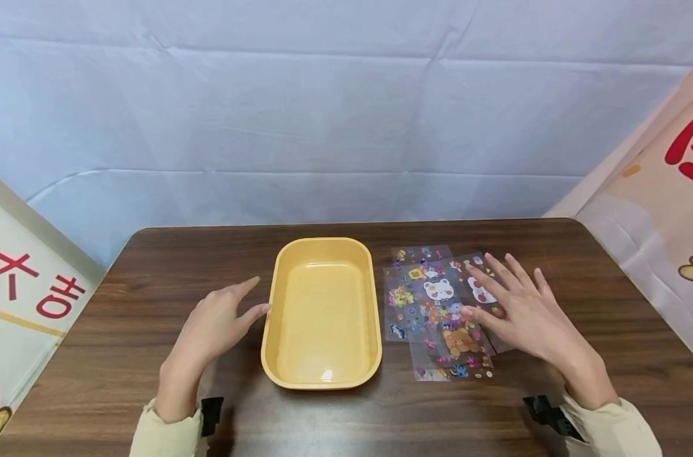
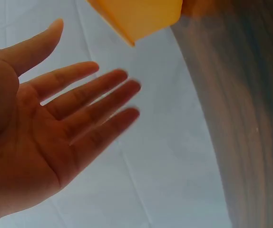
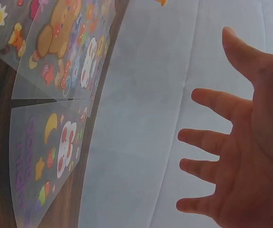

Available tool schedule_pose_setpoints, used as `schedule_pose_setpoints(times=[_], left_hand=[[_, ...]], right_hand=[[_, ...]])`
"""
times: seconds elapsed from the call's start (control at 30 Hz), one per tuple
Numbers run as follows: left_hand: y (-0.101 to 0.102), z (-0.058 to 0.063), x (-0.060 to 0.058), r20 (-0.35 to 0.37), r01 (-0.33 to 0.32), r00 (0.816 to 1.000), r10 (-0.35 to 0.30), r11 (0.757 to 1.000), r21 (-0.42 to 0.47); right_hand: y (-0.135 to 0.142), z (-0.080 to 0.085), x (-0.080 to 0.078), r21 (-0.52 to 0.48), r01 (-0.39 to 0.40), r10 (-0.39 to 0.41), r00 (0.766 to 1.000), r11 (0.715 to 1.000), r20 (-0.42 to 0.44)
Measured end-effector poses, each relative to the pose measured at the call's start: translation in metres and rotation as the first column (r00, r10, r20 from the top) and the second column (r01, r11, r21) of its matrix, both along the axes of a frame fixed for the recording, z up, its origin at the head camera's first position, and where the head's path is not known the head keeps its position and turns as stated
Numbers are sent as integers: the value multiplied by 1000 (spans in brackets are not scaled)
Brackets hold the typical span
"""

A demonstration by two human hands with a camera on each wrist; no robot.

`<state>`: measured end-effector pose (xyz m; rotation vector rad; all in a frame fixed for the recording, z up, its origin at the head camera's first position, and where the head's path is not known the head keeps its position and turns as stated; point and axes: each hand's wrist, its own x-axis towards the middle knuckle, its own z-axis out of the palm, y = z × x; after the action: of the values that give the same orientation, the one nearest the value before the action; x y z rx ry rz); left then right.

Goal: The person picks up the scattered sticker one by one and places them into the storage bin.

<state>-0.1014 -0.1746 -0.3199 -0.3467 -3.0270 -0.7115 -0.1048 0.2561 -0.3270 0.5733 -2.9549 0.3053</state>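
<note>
A yellow rectangular tray (image 1: 323, 374) with rounded corners stands upright on the table. Just left of it is my left hand (image 1: 212, 324), fingers extended, thumb tip near the tray's left rim; in the left wrist view the palm (image 2: 36, 147) holds nothing. To the tray's right lie several overlapping transparent sticker sheets (image 1: 461, 343), printed with bears, bunnies and small figures. Over their right side hovers my right hand (image 1: 529, 314) with spread fingers. The right wrist view shows that palm (image 3: 250, 152) bare, apart from the sheets (image 3: 55, 71).
The dark wood-grain table (image 1: 255, 412) has rounded far corners. Behind it hangs a pale creased cloth (image 1: 323, 127). Printed panels with red characters stand at the left (image 1: 32, 285) and right (image 1: 666, 190). Black straps (image 1: 552, 416) show at both cream cuffs.
</note>
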Motion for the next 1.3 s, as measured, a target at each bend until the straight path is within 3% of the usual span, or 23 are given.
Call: schedule_pose_setpoints(times=[0.3,0.57,0.77,0.87,1.0,1.1,1.3], left_hand=[[3,-4,-2,115,-63,992,43,982,181],[4,-8,-5,312,-174,949,51,908,382],[3,-11,-8,386,-234,921,56,872,430],[5,-10,-8,397,-253,915,71,869,426],[6,-11,-9,400,-263,913,81,867,423],[6,-11,-10,405,-265,911,79,864,429],[5,-10,-10,424,-271,903,72,860,432]], right_hand=[[4,-2,-2,8,-18,18,999,1000,-28],[6,-4,-3,15,-61,62,994,998,-93],[9,-6,-5,8,-101,101,986,995,-130],[11,-4,-5,2,-92,92,992,996,-83],[14,-2,-7,-56,-34,36,999,998,40],[17,1,-10,-112,26,-11,991,993,130],[28,3,-19,-173,117,-78,973,978,216]])
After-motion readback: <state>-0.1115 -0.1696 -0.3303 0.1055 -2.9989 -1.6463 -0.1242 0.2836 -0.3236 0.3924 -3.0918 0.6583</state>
